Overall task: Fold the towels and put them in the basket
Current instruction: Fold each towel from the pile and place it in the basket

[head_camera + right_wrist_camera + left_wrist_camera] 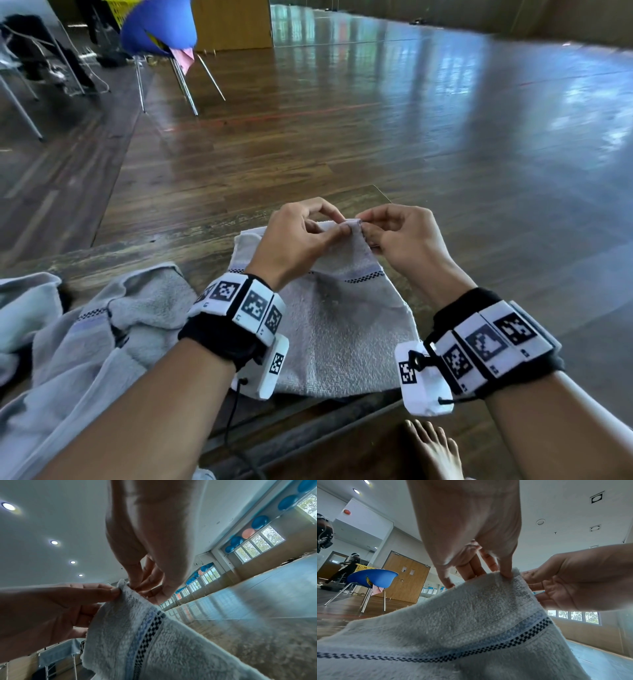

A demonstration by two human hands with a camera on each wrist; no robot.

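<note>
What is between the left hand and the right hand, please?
Only the raised corner of the towel. The left hand and the right hand both pinch it, nearly touching; the head view shows this.

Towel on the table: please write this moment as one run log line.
phase: folding | left hand: pinches towel corner | right hand: pinches same corner | unfolded towels: left of it | basket: not identifiable

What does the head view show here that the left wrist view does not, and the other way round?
Only the head view shows the crumpled towels heaped at the left, the wooden table edge, both wrist bands and a bare foot. Only the left wrist view shows the ceiling lights, the wooden double door and a person standing far off. Both show the left hand and right hand pinching one corner of the striped towel, and the blue chair.
</note>
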